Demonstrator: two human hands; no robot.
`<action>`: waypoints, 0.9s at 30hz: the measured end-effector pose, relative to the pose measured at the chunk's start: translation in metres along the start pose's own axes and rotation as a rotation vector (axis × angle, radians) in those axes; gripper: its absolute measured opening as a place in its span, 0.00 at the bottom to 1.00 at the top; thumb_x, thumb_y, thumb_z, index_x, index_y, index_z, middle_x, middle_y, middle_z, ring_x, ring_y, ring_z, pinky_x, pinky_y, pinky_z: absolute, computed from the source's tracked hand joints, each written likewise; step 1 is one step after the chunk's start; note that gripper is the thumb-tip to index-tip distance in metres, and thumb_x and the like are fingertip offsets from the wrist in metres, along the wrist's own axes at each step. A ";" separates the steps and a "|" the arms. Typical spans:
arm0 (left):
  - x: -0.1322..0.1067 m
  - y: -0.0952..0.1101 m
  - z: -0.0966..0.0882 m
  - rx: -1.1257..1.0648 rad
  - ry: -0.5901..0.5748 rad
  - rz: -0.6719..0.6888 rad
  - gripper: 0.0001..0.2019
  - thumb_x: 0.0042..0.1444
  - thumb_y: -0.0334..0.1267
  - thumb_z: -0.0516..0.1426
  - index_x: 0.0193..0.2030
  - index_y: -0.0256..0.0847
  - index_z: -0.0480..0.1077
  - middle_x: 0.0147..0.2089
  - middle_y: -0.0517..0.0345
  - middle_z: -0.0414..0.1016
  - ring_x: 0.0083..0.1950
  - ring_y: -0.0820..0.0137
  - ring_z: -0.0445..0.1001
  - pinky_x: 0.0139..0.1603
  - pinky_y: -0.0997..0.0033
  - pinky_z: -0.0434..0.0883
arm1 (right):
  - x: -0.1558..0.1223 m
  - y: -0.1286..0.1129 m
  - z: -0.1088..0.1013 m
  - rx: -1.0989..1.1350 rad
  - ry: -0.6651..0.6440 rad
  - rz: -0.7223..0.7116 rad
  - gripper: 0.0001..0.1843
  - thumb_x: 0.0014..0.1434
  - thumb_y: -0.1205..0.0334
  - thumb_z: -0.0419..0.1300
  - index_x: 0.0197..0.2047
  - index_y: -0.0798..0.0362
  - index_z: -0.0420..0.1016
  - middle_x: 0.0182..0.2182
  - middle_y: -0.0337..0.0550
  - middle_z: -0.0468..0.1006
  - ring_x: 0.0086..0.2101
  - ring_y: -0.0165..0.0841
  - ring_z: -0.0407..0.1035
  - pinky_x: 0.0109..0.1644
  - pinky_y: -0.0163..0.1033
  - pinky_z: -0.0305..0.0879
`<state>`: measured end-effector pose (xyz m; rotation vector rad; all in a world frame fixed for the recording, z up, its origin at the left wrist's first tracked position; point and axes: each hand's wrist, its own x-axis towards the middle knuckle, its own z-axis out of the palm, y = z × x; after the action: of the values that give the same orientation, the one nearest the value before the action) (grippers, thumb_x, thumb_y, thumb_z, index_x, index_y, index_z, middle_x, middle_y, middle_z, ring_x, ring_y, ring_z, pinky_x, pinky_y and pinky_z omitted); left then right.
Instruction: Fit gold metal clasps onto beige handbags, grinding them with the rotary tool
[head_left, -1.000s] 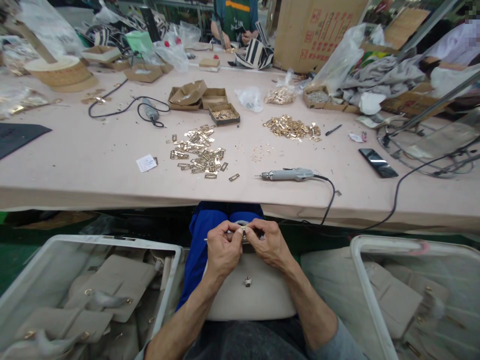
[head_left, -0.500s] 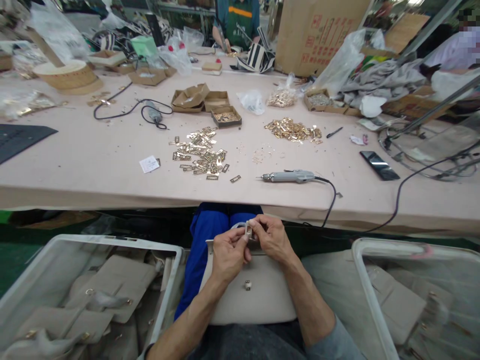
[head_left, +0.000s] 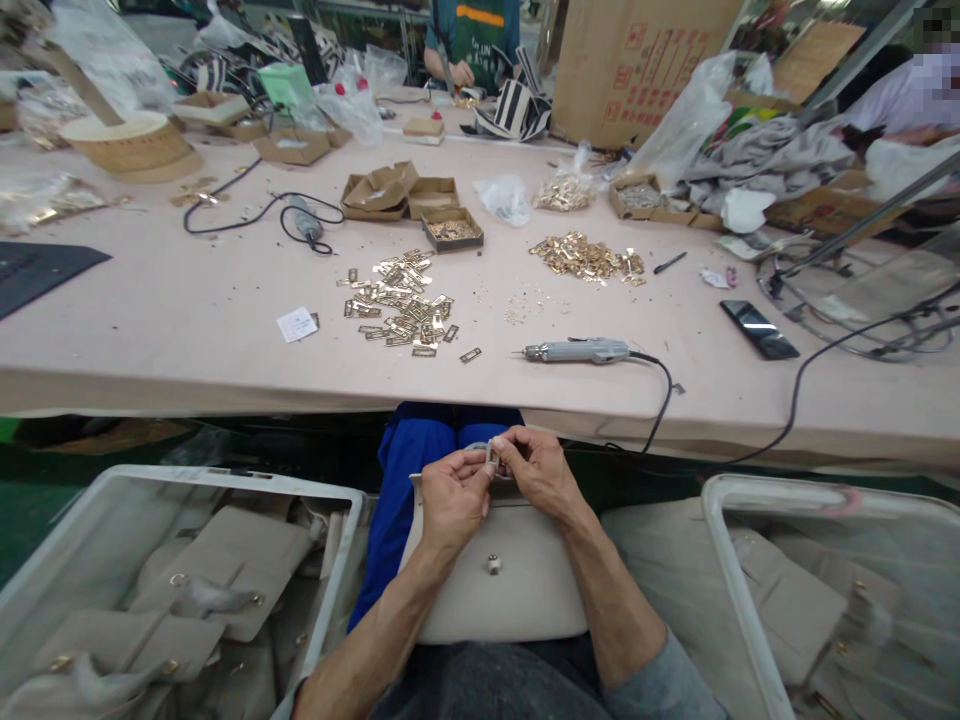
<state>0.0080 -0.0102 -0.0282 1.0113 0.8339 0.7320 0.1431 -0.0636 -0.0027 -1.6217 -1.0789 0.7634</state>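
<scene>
A pale bag [head_left: 502,605] lies across the seated person's lap, a small lock [head_left: 493,565] fixed on its face, and both hands meet just above it, at the table's side of the bag. The left hand [head_left: 452,497] has thumb and fingers drawn together in a pinch, its other fingers curled; the right hand [head_left: 540,474] comes in from the other side with a pinch just as tight. Between those fingertips is a little frame [head_left: 492,456], stood roughly upright — whether it is loose or fastened to the bag, I cannot tell from here. Up on the table [head_left: 187,340], straight ahead of the hands, a grey driver [head_left: 577,350] lies on its side with its cord [head_left: 664,390] trailing off the near edge. Beyond it are two heaps: slotted plates [head_left: 405,305] over to the left, gold fittings [head_left: 577,256] to the right, with a pen [head_left: 669,262] beside the latter and a phone [head_left: 759,331] nearer the edge. A bin stands on either side of the lap — the left bin [head_left: 247,481] and the right bin [head_left: 795,490] both hold more pale bags. Across the table, a co-worker [head_left: 474,40] in a green apron has a hand near the tabletop.
</scene>
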 end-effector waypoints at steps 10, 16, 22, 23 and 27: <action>-0.006 0.012 -0.002 0.126 -0.028 0.085 0.22 0.61 0.51 0.64 0.50 0.30 0.78 0.18 0.57 0.74 0.16 0.72 0.68 0.17 0.78 0.65 | 0.011 -0.018 0.012 -0.012 0.018 -0.019 0.15 0.63 0.53 0.63 0.29 0.55 0.77 0.23 0.38 0.74 0.24 0.29 0.64 0.28 0.33 0.58; -0.001 0.014 -0.013 0.122 0.086 0.113 0.22 0.57 0.51 0.66 0.45 0.31 0.80 0.15 0.60 0.69 0.12 0.76 0.60 0.13 0.80 0.56 | 0.029 -0.017 0.029 -0.070 -0.015 -0.011 0.17 0.63 0.55 0.63 0.25 0.55 0.74 0.19 0.38 0.73 0.20 0.28 0.63 0.25 0.32 0.55; 0.016 0.006 -0.024 0.036 0.157 0.079 0.20 0.53 0.50 0.68 0.39 0.31 0.81 0.21 0.56 0.76 0.11 0.76 0.60 0.10 0.77 0.58 | 0.061 -0.020 0.028 -0.360 -0.014 -0.066 0.19 0.68 0.56 0.59 0.26 0.53 0.74 0.21 0.40 0.73 0.23 0.31 0.66 0.30 0.35 0.58; 0.018 0.007 -0.024 0.037 0.161 0.073 0.19 0.53 0.49 0.68 0.38 0.31 0.81 0.23 0.54 0.78 0.12 0.77 0.60 0.10 0.77 0.58 | 0.070 -0.024 0.024 -0.451 0.058 -0.148 0.16 0.68 0.58 0.59 0.29 0.53 0.75 0.24 0.41 0.75 0.26 0.32 0.68 0.33 0.36 0.59; 0.019 0.011 -0.024 0.088 0.158 0.056 0.17 0.54 0.48 0.66 0.34 0.32 0.80 0.19 0.56 0.74 0.11 0.76 0.60 0.10 0.78 0.55 | 0.110 -0.041 0.007 -0.714 0.137 -0.425 0.05 0.68 0.67 0.57 0.44 0.53 0.75 0.40 0.47 0.77 0.41 0.37 0.70 0.47 0.39 0.62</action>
<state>-0.0050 0.0195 -0.0302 1.0686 0.9849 0.8373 0.1698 0.0439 0.0367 -1.8785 -1.6349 -0.0377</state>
